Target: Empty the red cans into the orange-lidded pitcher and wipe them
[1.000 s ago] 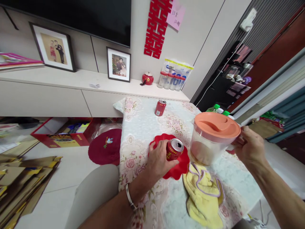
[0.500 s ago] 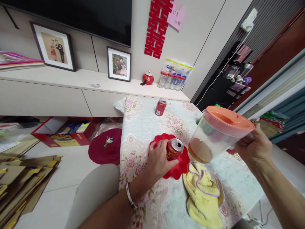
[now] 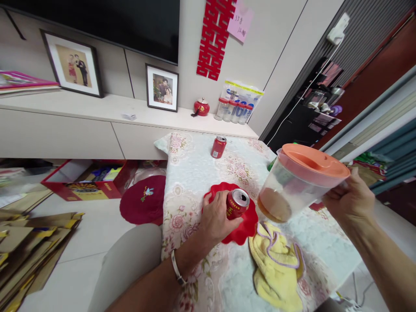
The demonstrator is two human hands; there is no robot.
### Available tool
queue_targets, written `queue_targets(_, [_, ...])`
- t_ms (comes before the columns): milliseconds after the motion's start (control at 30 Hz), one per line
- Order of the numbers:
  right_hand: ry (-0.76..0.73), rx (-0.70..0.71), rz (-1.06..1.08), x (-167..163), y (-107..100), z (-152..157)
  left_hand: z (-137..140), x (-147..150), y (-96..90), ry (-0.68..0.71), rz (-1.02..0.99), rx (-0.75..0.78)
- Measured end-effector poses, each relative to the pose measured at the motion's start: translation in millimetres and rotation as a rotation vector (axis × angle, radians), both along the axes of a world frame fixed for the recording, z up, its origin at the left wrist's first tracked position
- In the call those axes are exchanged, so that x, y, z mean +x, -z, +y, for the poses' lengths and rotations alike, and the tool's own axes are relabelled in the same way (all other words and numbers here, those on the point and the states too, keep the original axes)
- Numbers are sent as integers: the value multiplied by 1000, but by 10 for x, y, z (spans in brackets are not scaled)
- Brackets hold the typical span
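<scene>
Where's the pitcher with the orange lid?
In the head view, the pitcher is right of centre, tilted in the right hand, beside the red plate.

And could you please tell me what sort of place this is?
Most likely a living room in a home: a large dark screen is above a long pale cabinet, framed photos stand on that cabinet, and a flowered tablecloth is spread in front of it.

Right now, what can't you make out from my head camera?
All in the head view:
Held can: contents, hidden by its walls and top.
Red dish: middle, covered by the left hand and can.
Jug: handle, mostly covered by the right hand.
Pink note: writing, too small to read surely.
Dark screen: cut off by the top edge.
</scene>
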State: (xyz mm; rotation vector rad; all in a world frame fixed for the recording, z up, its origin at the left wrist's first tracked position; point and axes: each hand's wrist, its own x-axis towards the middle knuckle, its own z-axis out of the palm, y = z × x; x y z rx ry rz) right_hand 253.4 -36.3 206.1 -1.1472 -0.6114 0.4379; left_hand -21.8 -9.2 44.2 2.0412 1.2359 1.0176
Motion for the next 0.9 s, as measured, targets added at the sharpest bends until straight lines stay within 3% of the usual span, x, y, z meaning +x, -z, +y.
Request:
queue_targets(167, [-15,19,22,35,43,-1,0,-9,-2,8,-17,7])
queue_targets(567, [59,62,162,177,382,8,16,-22,-51,31,-42,-70])
queue_targets(900, [35,111,234,316,841,15,18,-17,-24,17,-66,-51])
